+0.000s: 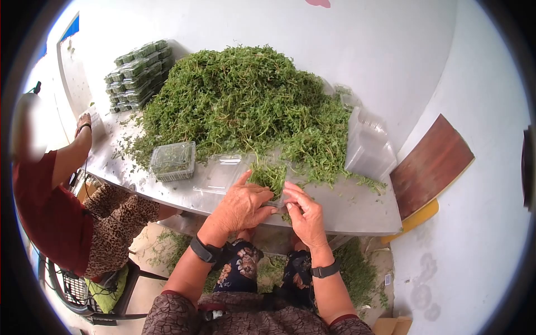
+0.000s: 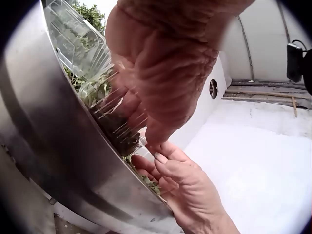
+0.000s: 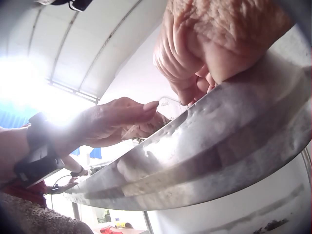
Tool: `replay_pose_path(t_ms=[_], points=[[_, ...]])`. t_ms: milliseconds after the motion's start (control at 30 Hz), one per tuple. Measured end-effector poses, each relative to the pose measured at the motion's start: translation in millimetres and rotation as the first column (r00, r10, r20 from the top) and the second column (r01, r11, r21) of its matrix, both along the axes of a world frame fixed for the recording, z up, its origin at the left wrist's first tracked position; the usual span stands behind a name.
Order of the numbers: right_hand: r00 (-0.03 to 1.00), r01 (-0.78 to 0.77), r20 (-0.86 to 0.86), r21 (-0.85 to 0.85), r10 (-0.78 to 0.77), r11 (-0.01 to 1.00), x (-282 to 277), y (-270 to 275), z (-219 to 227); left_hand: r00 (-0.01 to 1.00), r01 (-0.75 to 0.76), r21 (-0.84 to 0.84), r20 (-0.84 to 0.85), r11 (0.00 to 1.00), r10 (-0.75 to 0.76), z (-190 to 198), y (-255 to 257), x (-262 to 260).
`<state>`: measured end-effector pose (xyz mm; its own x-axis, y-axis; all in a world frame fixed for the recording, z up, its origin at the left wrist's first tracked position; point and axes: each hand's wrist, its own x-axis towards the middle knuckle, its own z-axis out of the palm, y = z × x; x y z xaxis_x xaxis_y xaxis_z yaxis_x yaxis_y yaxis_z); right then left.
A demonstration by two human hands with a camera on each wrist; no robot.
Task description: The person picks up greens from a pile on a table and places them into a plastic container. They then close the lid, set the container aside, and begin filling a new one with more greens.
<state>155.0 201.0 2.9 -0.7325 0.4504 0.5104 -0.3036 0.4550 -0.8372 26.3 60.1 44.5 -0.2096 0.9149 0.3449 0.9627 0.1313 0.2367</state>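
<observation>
A clear plastic clamshell box (image 1: 282, 196) stands near the table's front edge, filled with green leafy sprigs (image 1: 267, 176). Its lid (image 1: 219, 174) lies folded open to the left. My left hand (image 1: 243, 202) grips the box's front wall, fingers inside over the greens and thumb outside. Through the ribbed wall (image 2: 117, 127) the left wrist view shows those fingers. At the box's right front corner, my right hand (image 1: 306, 216) holds the edge, thumb close to the fingers. In the right wrist view, the table rim hides most of the box.
A large heap of greens (image 1: 240, 100) covers the table's back. A filled, closed box (image 1: 173, 161) sits left, stacked filled boxes (image 1: 139, 72) behind it. Nested empty boxes (image 1: 369, 146) stand right. Another person (image 1: 56, 206) sits at the left end. A brown board (image 1: 430, 159) leans against the wall.
</observation>
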Motion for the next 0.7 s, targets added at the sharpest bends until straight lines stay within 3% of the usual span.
replay_pose_path(t_ms=[67,100,167,200,267,300,367,533,600,633,700], points=[[0.999,0.033,-0.043,0.090,-0.029,0.995,-1,1,-1,0.996,0.042,0.171,-0.084,0.984,-0.028,-1,-1,2],[0.999,0.037,-0.039,0.098,-0.034,0.994,-1,3,-2,0.996,0.046,0.179,-0.080,0.983,-0.032,0,-3,6],[0.995,0.053,-0.093,0.166,-0.038,0.985,-2,5,-6,0.982,0.114,0.427,-0.188,0.897,-0.035,4,-10,18],[0.995,0.058,-0.085,0.167,-0.045,0.984,2,5,-7,0.983,0.116,0.428,-0.180,0.896,-0.042,-3,-16,23],[0.998,-0.056,-0.048,-0.176,0.048,0.983,6,7,-5,0.968,0.250,0.443,-0.119,0.861,-0.221,-19,-33,32],[0.998,-0.055,-0.044,-0.166,0.048,0.985,7,12,-1,0.968,0.249,0.452,-0.117,0.856,-0.220,-27,-38,33],[0.997,0.074,0.015,-0.127,-0.073,0.989,14,22,13,0.934,0.357,0.272,-0.091,0.894,-0.346,-47,-48,39],[0.939,0.292,0.183,0.027,-0.292,0.956,10,62,64,0.926,0.291,0.225,0.177,0.930,-0.333,-121,-53,32],[0.830,0.403,0.325,0.214,-0.453,0.890,0,86,68,0.887,0.239,0.180,0.359,0.954,-0.291,-150,-51,31],[0.827,0.401,0.328,0.222,-0.456,0.889,-5,94,70,0.884,0.239,0.188,0.363,0.953,-0.293,-163,-50,31],[0.760,0.427,0.305,0.433,-0.574,0.794,-17,108,73,0.819,0.267,0.084,0.506,0.960,-0.272,-189,-46,30]])
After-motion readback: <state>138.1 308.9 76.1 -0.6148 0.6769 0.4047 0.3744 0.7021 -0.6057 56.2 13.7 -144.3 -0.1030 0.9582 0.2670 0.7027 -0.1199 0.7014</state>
